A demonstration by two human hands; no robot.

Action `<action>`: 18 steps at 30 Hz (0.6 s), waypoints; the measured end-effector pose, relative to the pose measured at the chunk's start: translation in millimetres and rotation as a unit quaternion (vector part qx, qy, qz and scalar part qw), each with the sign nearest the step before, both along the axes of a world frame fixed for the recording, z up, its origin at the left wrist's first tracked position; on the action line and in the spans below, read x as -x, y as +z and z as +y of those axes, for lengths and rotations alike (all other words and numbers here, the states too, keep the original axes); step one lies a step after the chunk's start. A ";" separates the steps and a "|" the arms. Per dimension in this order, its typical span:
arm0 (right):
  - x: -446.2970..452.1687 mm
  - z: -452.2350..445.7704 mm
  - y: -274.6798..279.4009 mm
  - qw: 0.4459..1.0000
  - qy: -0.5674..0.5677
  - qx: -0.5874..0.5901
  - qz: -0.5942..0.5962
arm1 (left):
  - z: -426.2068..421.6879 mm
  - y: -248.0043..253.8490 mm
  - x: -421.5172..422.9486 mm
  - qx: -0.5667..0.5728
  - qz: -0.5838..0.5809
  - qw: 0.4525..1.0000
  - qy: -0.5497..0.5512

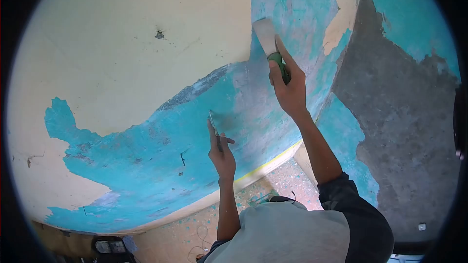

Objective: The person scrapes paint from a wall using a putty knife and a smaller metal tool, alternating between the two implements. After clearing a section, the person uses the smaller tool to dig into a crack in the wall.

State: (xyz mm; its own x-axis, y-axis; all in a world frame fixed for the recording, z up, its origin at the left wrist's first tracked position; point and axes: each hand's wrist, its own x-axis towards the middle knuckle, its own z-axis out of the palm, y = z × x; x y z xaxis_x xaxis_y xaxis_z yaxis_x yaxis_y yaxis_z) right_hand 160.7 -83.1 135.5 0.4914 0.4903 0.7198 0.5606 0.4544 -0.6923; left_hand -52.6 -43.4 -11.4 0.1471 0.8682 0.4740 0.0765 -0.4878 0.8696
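In my right hand (291,85) is a scraper (265,36) with a wide pale blade and a green handle. Its blade lies at the left edge of the bared upper patch, where cream paint (195,19) meets the turquoise layer (195,131). My left hand (222,153) is lower and to the left, fingers closed around a thin metal tool (212,118) that points up close to the turquoise wall. Most of that tool is hidden by the fingers.
Right of the wall corner, a second wall shows bare grey (399,117) and turquoise areas. Paint chips and a cable lie on the floor (195,224). A dark object (111,248) stands at the lower left. A small hole (159,34) marks the cream paint.
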 end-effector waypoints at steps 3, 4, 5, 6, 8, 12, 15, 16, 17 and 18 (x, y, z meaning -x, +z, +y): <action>-0.9 -2.8 -4.9 1.000 -0.011 0.003 -0.005 | -0.9 2.2 1.2 0.034 -0.010 0.999 -0.012; -1.3 -2.5 -22.4 1.000 -0.013 0.007 -0.017 | 0.1 1.3 1.5 0.029 -0.007 0.999 -0.010; -0.8 -3.0 -38.7 0.999 -0.015 0.012 -0.028 | 1.0 0.7 1.6 0.025 -0.005 1.000 -0.007; 1.6 -6.3 -50.4 0.999 -0.020 0.025 -0.027 | 0.8 0.4 1.8 0.024 -0.005 1.000 -0.009; 2.9 -7.6 -69.3 0.999 -0.013 0.026 -0.022 | 0.6 0.4 1.6 0.036 -0.016 0.999 -0.016; 2.2 -2.1 -40.3 0.999 -0.015 0.023 -0.031 | 7.4 -10.7 1.1 -0.030 -0.006 1.000 -0.006; 3.6 1.1 -5.7 0.999 -0.026 -0.017 -0.037 | 1.0 0.9 2.4 0.032 -0.012 0.999 -0.018; 1.2 3.5 -7.6 1.000 -0.010 -0.010 -0.019 | 1.2 0.9 2.8 0.030 -0.008 0.999 -0.014; 0.2 4.4 -11.6 1.000 -0.010 -0.011 -0.019 | 1.7 0.9 2.9 0.028 -0.004 1.000 -0.011; 1.0 3.5 -18.3 1.000 -0.010 -0.004 -0.022 | 2.3 0.8 3.2 0.028 -0.004 1.000 -0.011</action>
State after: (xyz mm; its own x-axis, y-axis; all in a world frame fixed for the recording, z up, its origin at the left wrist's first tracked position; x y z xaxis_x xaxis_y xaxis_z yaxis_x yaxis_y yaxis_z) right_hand 159.7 -79.6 117.2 0.4693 0.4741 0.7450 0.5997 0.4482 -0.6629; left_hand -55.8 -41.0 -10.6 0.1618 0.8902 0.4259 0.0591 -0.4396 0.8962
